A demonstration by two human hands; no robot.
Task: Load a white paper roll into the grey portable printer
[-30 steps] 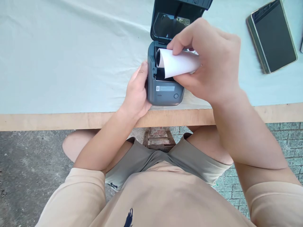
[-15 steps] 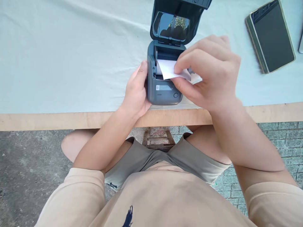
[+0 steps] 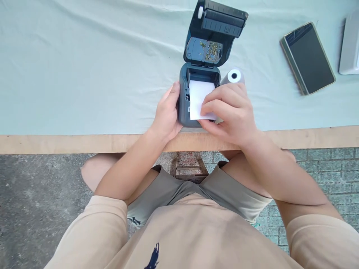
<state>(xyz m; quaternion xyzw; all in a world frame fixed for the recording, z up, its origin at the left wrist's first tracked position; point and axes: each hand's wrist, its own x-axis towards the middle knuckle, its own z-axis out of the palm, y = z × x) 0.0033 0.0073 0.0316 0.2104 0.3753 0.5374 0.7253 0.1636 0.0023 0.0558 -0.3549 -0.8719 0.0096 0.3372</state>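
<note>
A small dark grey printer [image 3: 184, 112] is held near the front edge of a table [image 3: 84, 144], which is covered by a pale cloth [image 3: 84, 74]. Its lid [image 3: 193, 33] is raised and tilted back, and the roller side is exposed. The printer's left side is gripped by the left hand [image 3: 167, 112], the thumb laid along the casing; the fingers underneath are hidden. A strip of white paper [image 3: 199, 93] is drawn out of the open compartment and laid over the printer's front. Its free end is pinched narrowly between the thumb and fingers of the right hand [image 3: 231, 114]. Just beyond that hand, to the right of the printer, a white roll [image 3: 239, 75] is stood on end, its dark core turned upward; its lower part is covered by the hand, so whether the printer is touched by it cannot be told. Farther right, a phone [image 3: 311, 59] is laid at a slant, screen dark. A pale box [image 3: 349, 48] is cut off by the right edge.
</note>
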